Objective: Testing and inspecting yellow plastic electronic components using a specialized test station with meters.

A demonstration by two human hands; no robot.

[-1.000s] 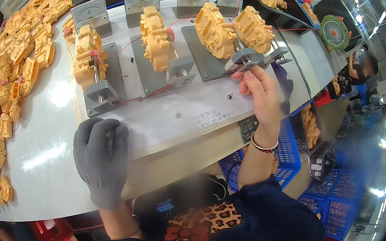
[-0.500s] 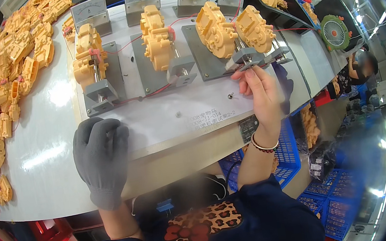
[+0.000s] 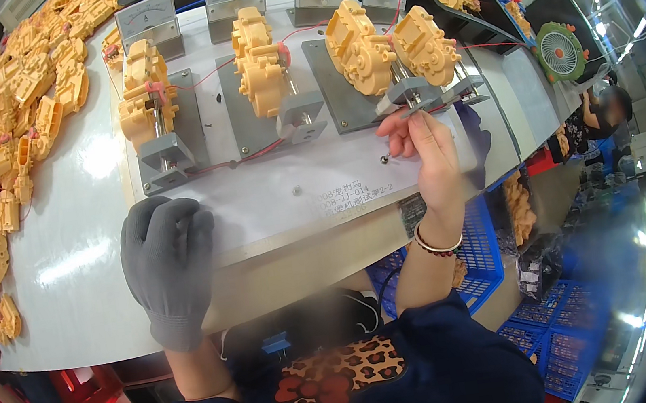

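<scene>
Gearbox housing (image 3: 360, 46) on the third stand (image 3: 344, 114), bare fingertips at its clamp block (image 3: 411, 95)

From my remote seat I count four yellow plastic housings mounted in a row; the one nearest the work is third from the left, set at a tilt behind the grey clamp block. The bare right hand (image 3: 435, 150) is at the front of that block, thumb and forefinger drawn narrow, almost tip to tip — I cannot tell whether they pinch a small part or only press the metal. Its other fingers curl near a small toggle switch (image 3: 384, 159).

The gloved left hand (image 3: 169, 254) lies at the front edge of the table (image 3: 84, 306), well apart from the third stand. Its fingers are folded down, and I cannot tell whether anything is under them.

I judge the housing light and stiff, a moulded shell that may feel slightly slick through a glove. I'd take it by the broad flanks of its body, avoiding the small posts, which could snap, and the thin red wire (image 3: 261, 152) — likely the weakest part. The block looks heavy and rigid, so fingertips on its front lip should suffice.

Four analogue meters (image 3: 236, 6) stand behind the row; loose housings (image 3: 15, 152) lie heaped on the left.
</scene>
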